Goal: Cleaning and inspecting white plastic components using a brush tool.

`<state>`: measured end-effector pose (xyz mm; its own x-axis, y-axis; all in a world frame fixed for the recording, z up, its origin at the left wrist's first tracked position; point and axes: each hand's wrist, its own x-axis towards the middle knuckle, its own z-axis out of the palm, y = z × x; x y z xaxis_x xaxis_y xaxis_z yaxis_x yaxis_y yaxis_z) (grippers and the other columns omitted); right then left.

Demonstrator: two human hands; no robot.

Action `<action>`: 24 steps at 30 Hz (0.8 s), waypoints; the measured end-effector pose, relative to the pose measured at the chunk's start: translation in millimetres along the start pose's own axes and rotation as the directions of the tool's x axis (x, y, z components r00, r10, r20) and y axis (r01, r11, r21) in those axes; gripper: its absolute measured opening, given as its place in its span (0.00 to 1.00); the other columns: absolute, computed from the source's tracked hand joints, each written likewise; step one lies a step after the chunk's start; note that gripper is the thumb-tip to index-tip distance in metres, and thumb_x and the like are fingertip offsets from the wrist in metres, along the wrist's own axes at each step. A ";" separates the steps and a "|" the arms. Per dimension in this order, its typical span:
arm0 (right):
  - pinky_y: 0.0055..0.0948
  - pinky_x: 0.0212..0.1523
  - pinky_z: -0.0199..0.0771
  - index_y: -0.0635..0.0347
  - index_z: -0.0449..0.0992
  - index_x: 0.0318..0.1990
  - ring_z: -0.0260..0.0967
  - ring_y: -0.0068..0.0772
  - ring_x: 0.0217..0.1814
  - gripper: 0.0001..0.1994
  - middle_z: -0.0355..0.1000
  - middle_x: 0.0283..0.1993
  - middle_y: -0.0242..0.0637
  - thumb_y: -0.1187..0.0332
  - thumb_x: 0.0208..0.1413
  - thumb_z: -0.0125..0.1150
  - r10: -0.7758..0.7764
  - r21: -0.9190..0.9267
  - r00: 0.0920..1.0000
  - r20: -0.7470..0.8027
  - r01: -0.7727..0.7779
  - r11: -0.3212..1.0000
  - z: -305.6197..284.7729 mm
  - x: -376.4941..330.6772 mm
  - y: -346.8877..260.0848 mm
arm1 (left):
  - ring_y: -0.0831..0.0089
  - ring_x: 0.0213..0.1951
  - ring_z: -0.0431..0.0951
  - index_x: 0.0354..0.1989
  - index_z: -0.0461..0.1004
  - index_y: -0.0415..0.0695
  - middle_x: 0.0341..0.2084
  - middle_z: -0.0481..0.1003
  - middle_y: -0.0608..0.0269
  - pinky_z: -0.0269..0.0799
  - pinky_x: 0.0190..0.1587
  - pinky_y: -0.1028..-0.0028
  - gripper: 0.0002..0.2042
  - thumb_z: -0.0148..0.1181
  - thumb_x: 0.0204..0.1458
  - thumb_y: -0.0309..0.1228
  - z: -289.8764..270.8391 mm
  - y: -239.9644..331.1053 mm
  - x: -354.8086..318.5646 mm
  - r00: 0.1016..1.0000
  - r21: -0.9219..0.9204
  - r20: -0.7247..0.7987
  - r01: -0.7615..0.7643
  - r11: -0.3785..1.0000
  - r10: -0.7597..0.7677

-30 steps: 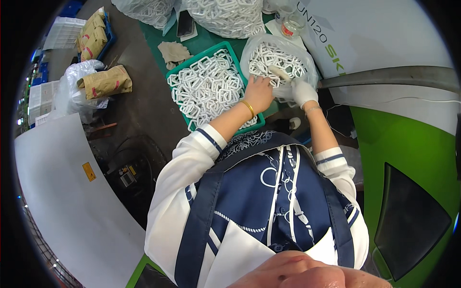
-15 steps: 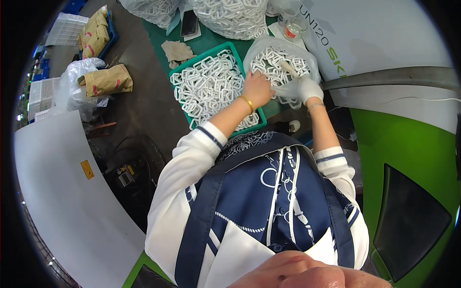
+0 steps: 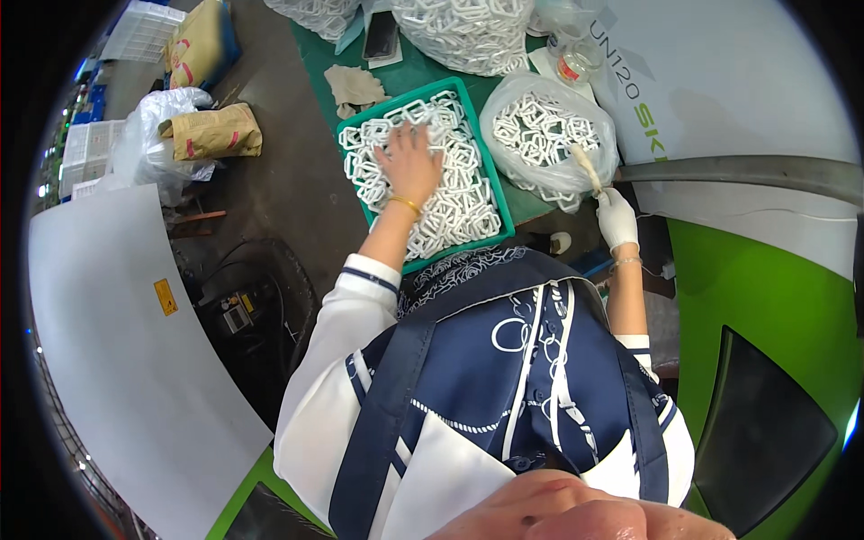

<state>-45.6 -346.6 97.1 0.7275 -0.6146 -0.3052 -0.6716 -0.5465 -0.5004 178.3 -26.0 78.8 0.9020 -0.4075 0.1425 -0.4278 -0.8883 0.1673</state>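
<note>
My bare left hand [image 3: 409, 160] lies spread on a heap of white plastic frame parts [image 3: 450, 193] in a green tray [image 3: 504, 220]. A gold bangle circles that wrist. My right hand [image 3: 616, 219] wears a white glove and grips a slim pale stick-like tool [image 3: 587, 167]. The tool's tip points up against a clear plastic bag [image 3: 549, 139] full of the same white parts, just right of the tray.
A second big bag of white parts [image 3: 468, 31] sits behind the tray, near a dark phone [image 3: 381, 34] and a small jar [image 3: 576, 56]. Brown paper sacks [image 3: 213, 132] and a white bag [image 3: 148, 135] lie at left. A white-and-green machine housing [image 3: 765, 261] stands at right.
My left hand has moved from beside the clear bag leftward onto the parts in the green tray. My right hand has drawn back slightly from the bag, still holding the tool.
</note>
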 end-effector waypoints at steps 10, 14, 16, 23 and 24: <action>0.52 0.45 0.71 0.57 0.77 0.48 0.72 0.64 0.45 0.15 0.75 0.39 0.60 0.59 0.65 0.48 -0.051 -0.009 0.994 0.094 0.053 0.999 -3.4 -0.3 -49.0 | 0.63 0.59 0.67 0.54 0.73 0.48 0.54 0.71 0.61 0.49 0.65 0.44 0.23 0.68 0.49 0.36 4.6 23.6 -5.2 0.991 -0.261 0.011 -0.126 0.957 0.133; 0.52 0.45 0.71 0.57 0.77 0.48 0.73 0.63 0.45 0.15 0.75 0.39 0.60 0.59 0.65 0.49 -0.122 0.003 0.989 0.079 0.123 0.992 -3.3 -2.9 -53.6 | 0.62 0.57 0.69 0.53 0.74 0.48 0.52 0.72 0.61 0.55 0.61 0.47 0.21 0.67 0.49 0.35 -29.6 20.3 -18.3 0.956 -0.335 -0.065 -0.289 0.897 0.285; 0.52 0.45 0.71 0.57 0.77 0.49 0.73 0.63 0.46 0.15 0.75 0.39 0.60 0.60 0.65 0.49 -0.085 0.017 0.992 0.092 0.084 0.996 -1.6 -2.3 -42.0 | 0.60 0.57 0.69 0.53 0.74 0.48 0.52 0.72 0.61 0.56 0.61 0.50 0.21 0.67 0.50 0.35 -51.7 13.1 -16.4 0.959 -0.374 -0.136 -0.281 0.884 0.248; 0.35 0.33 0.69 0.64 0.77 0.49 0.69 0.35 0.26 0.14 0.72 0.26 0.45 0.65 0.66 0.48 -0.117 0.081 0.991 0.064 0.112 0.990 8.9 -0.9 -23.9 | 0.46 0.62 0.65 0.58 0.71 0.42 0.63 0.63 0.43 0.61 0.63 0.55 0.21 0.59 0.59 0.37 -36.3 -99.2 -17.1 0.922 -0.342 -0.306 0.126 0.931 -0.237; 0.34 0.33 0.69 0.64 0.77 0.49 0.69 0.35 0.26 0.14 0.73 0.27 0.45 0.65 0.66 0.48 -0.122 0.046 0.990 0.073 0.119 0.992 9.1 -1.4 -25.7 | 0.44 0.66 0.60 0.60 0.70 0.41 0.68 0.56 0.41 0.58 0.66 0.57 0.22 0.56 0.61 0.40 -31.5 -109.7 -13.0 0.953 -0.439 -0.221 0.092 0.894 -0.206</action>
<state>-28.0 -326.6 103.0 0.8122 -0.5005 -0.2999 -0.5732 -0.5886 -0.5701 211.7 83.4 89.3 0.9352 -0.1584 0.3167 -0.3253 -0.7380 0.5912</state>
